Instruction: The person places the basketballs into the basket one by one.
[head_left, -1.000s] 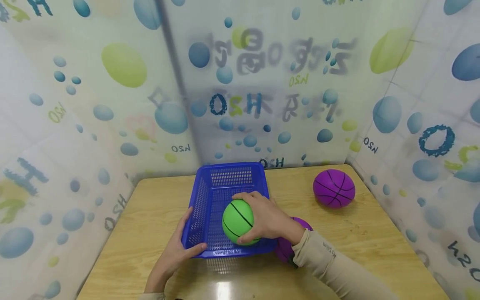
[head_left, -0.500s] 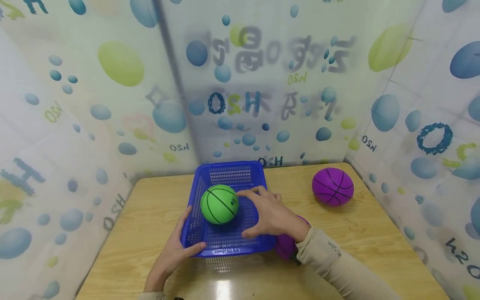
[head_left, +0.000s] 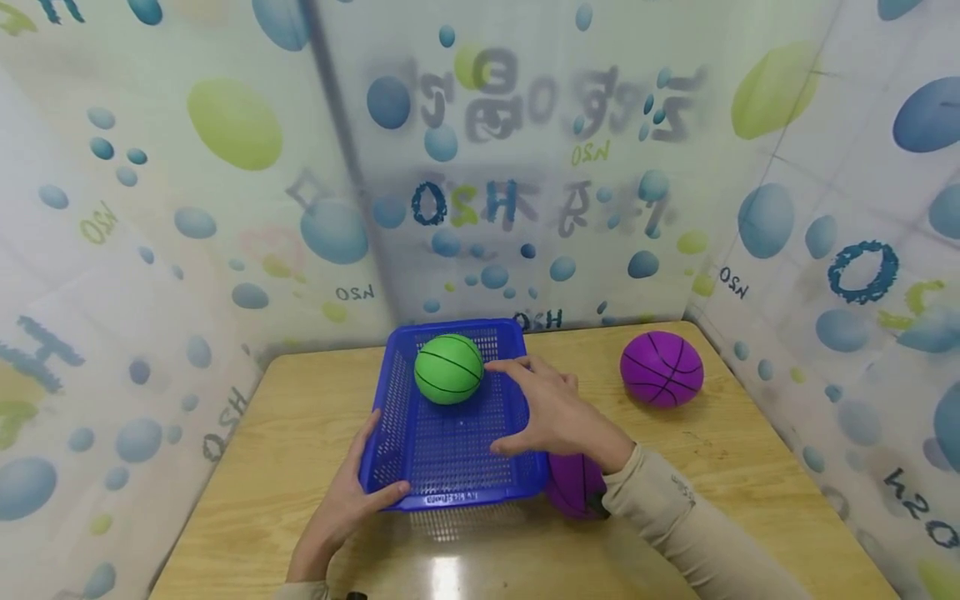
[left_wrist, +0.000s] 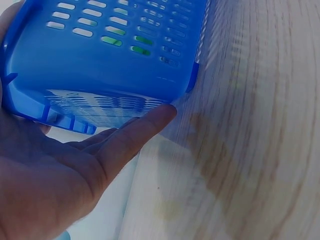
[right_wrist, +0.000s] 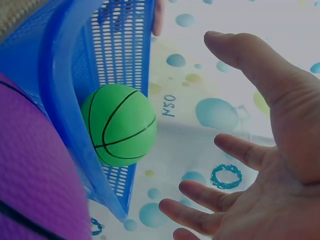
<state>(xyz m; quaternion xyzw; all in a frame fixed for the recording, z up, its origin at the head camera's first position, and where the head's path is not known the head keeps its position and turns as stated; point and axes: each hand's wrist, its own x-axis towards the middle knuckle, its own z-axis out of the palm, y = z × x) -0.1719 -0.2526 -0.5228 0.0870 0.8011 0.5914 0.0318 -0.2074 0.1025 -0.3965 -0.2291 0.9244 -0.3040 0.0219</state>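
Observation:
A green ball with black lines (head_left: 448, 369) sits inside the blue plastic basket (head_left: 450, 500), toward its far end. My left hand (head_left: 348, 492) holds the basket at its near left corner, thumb over the front rim and fingers along the outer side. In the left wrist view a fingertip (left_wrist: 162, 116) lies against the basket's lower edge. My right hand (head_left: 558, 417) hovers over the basket's right side, fingers spread and nothing in its grasp. Its fingertips are close to the green ball in the head view. In the right wrist view the palm (right_wrist: 290, 200) faces the basket.
A purple ball (head_left: 573, 483) stands against the basket's right side, partly hidden by my right wrist. Another purple ball (head_left: 662, 369) rests at the back right of the wooden table (head_left: 300, 417). Curtains printed with bubbles (head_left: 487, 167) enclose the table's back and sides.
My right hand has let go of the green ball, which first rolled left and then toward the basket's far end. The right hand has drawn back slightly rightward. My left hand keeps its hold.

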